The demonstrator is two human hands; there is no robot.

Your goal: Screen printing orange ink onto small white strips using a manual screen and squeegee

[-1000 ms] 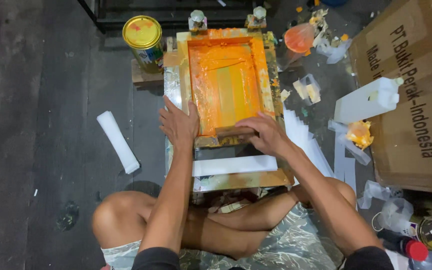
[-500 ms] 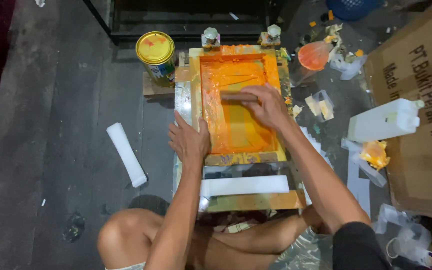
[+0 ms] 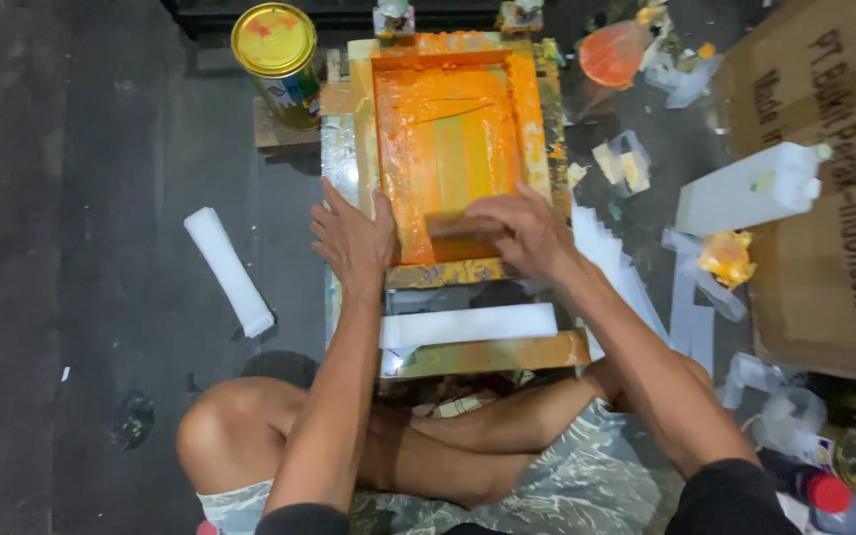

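Note:
A wooden printing screen frame (image 3: 533,109) smeared with orange ink lies flat on the floor in front of me. My left hand (image 3: 354,238) presses flat on the frame's near left corner, fingers spread. My right hand (image 3: 512,230) grips a squeegee (image 3: 448,226) with its blade on the mesh near the frame's near edge. A streak of thinner, greenish ink (image 3: 468,149) runs up the mesh behind the blade. A white strip (image 3: 468,324) lies across the base just below the frame.
A yellow-lidded tin can (image 3: 273,45) stands at the frame's far left. A white roll (image 3: 228,269) lies left on the dark floor. To the right are a white plastic jug (image 3: 750,188), paper scraps, an orange-stained bag (image 3: 614,52) and a cardboard box (image 3: 834,198). My crossed legs rest on a plastic sheet (image 3: 577,485).
My right hand pushed the squeegee up to the far part of the screen, then pulled it back to the near edge. My left hand stayed pressed on the frame's left corner.

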